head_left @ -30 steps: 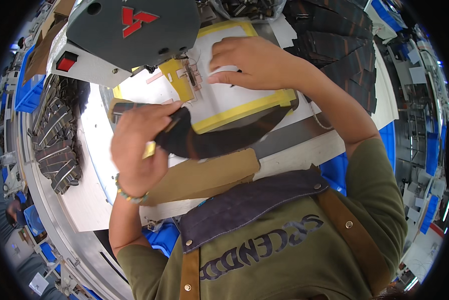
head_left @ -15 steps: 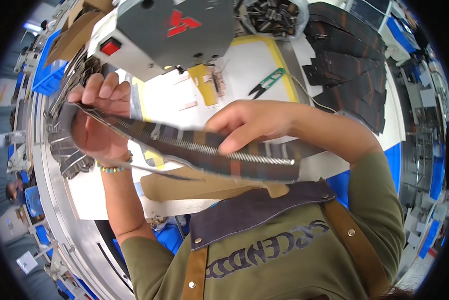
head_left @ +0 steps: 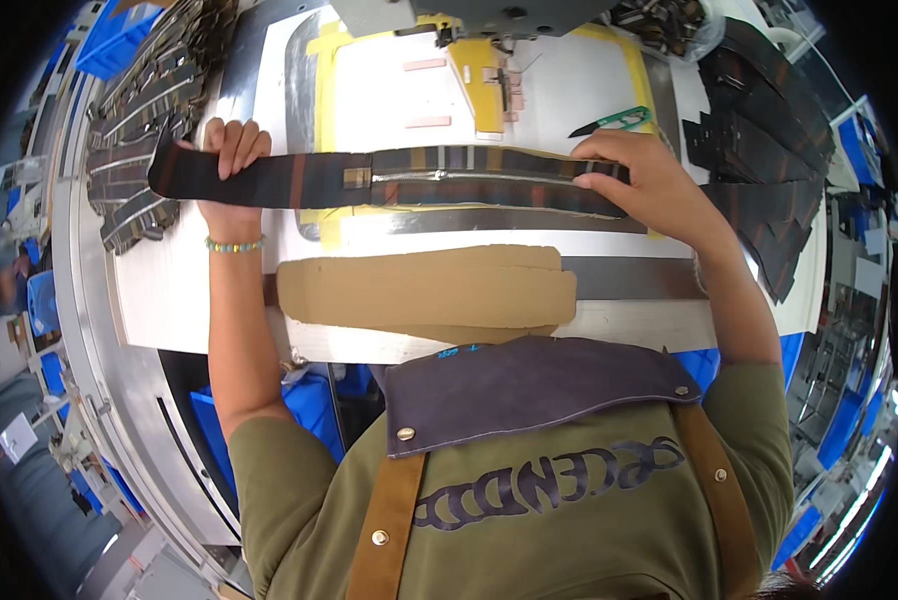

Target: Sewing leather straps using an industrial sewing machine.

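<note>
A long dark plaid fabric strip (head_left: 309, 180) with a metal zipper (head_left: 509, 178) along its right part stretches level between my two hands, above the white worktable (head_left: 209, 300). My left hand (head_left: 231, 165) is closed round the strip near its left end, which curls up beyond the fingers. At the other end my right hand (head_left: 649, 180) pinches the strip between thumb and fingers. A small tan tab (head_left: 357, 178) sits across the strip where the zipper begins. Just beyond my right hand lie green-handled thread snips (head_left: 624, 118), partly hidden behind the fingers.
A grey machine head (head_left: 469, 15) overhangs the far side, with a yellow plate (head_left: 477, 95) under it. Zippered strips (head_left: 144, 130) are heaped at left, dark fabric panels (head_left: 769, 150) at right. Tan flat pieces (head_left: 419, 290) lie near me. A plastic bag (head_left: 704, 35) holds small parts.
The strip has gone from slanted and folded to stretched out level, its zipper side turned toward me. My right hand has moved right to its end. The view has shifted too.
</note>
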Action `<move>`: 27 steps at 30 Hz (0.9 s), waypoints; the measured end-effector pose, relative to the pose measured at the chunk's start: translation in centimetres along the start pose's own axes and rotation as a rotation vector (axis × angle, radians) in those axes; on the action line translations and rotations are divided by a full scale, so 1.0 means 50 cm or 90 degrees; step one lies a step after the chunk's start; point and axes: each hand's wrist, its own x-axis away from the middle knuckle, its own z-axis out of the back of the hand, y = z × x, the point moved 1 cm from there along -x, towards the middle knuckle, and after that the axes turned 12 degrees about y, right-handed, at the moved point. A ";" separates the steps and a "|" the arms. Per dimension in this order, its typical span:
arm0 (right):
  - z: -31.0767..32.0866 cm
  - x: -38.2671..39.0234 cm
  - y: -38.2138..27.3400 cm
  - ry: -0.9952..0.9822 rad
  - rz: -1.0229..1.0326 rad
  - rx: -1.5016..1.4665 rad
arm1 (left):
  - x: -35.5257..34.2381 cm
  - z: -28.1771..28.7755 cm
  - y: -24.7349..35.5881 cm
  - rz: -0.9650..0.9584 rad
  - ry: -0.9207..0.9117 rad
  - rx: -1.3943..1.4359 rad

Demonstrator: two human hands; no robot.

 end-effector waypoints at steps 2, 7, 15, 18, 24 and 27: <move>-0.002 0.003 -0.001 0.007 -0.021 0.001 | -0.004 0.013 0.014 0.005 -0.005 -0.069; -0.006 0.006 0.003 -0.005 -0.039 0.020 | -0.011 0.012 0.034 0.038 -0.037 -0.119; -0.001 0.005 0.004 0.000 -0.027 0.029 | 0.000 0.071 0.079 -0.008 0.084 -0.116; -0.004 0.010 0.007 0.015 -0.051 0.010 | -0.003 0.097 0.101 0.009 0.101 -0.080; 0.004 0.006 0.002 -0.030 -0.111 0.033 | -0.006 0.093 0.099 0.009 0.082 -0.070; 0.002 0.010 0.008 0.000 -0.062 -0.003 | -0.002 0.069 0.079 -0.044 0.113 -0.138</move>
